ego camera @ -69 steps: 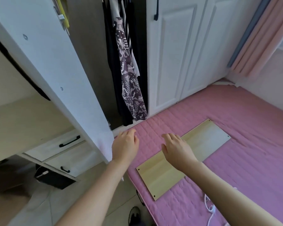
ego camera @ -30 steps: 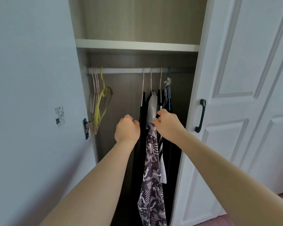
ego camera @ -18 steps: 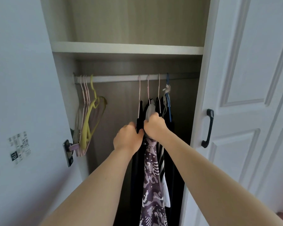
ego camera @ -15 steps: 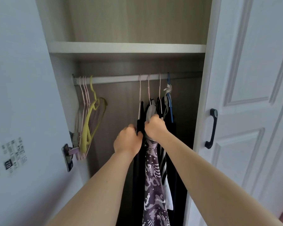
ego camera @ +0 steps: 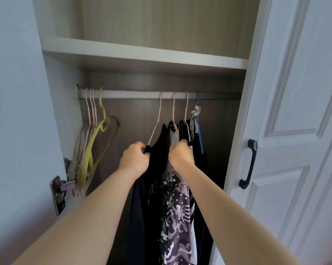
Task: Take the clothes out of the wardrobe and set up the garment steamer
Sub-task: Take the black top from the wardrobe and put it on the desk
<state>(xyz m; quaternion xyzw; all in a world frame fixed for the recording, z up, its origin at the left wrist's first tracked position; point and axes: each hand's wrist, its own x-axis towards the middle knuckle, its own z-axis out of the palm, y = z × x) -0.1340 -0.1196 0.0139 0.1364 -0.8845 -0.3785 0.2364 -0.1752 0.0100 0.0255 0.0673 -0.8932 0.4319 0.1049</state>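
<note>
Reaching far into the open wardrobe in the head view, the left hand (ego camera: 135, 159) pinched the shoulder of a black garment (ego camera: 157, 142) on its pink hanger (ego camera: 156, 119), while the right hand (ego camera: 180, 154) curled round the grey top of a patterned garment (ego camera: 175, 217) just to its right. Both hung from the rail (ego camera: 134, 94), right of centre, with empty hangers (ego camera: 93, 134) at the far left. The cloth looked light, soft and limp; it would likely slide off, so lifting by the hanger hooks seemed safer.
</note>
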